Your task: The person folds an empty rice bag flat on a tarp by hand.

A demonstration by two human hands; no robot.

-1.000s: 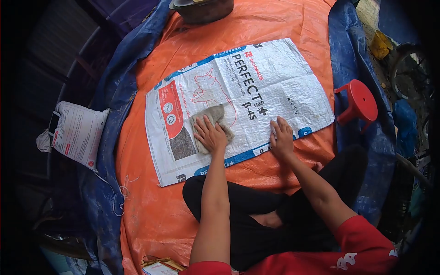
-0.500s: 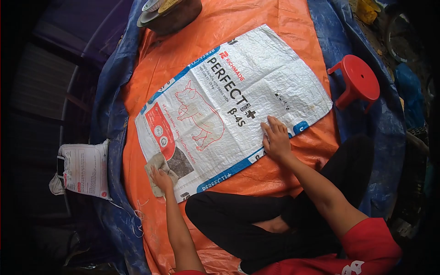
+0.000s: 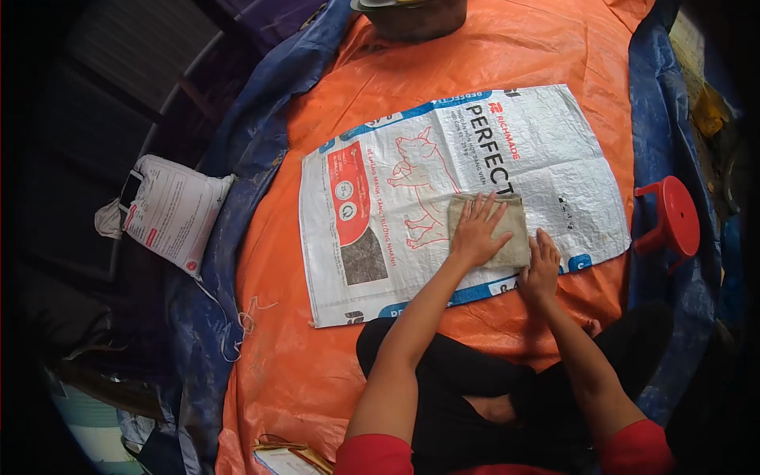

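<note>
A white printed feed sack (image 3: 582, 170) lies flat, showing a red pig outline and blue edge strips. Over part of its lettering rests a grey-green cloth (image 3: 513, 226), folded into a flat square. My left hand (image 3: 476, 233) lies on the cloth with fingers spread. Just right of the cloth, my right hand (image 3: 541, 271) touches the sack near its blue edge, fingertips close beside the cloth and fingers stretched out.
An orange tarp (image 3: 293, 380) with a blue border (image 3: 261, 119) lies beneath. A red stool (image 3: 678, 218) stands right, a dark basin (image 3: 416, 20) at the top. Left are a filled white bag (image 3: 180, 214) and loose string (image 3: 247, 321).
My left hand has moved right with the cloth, from the sack's lower left corner to beside my right hand. The cloth, crumpled before, now lies square. The view has shifted.
</note>
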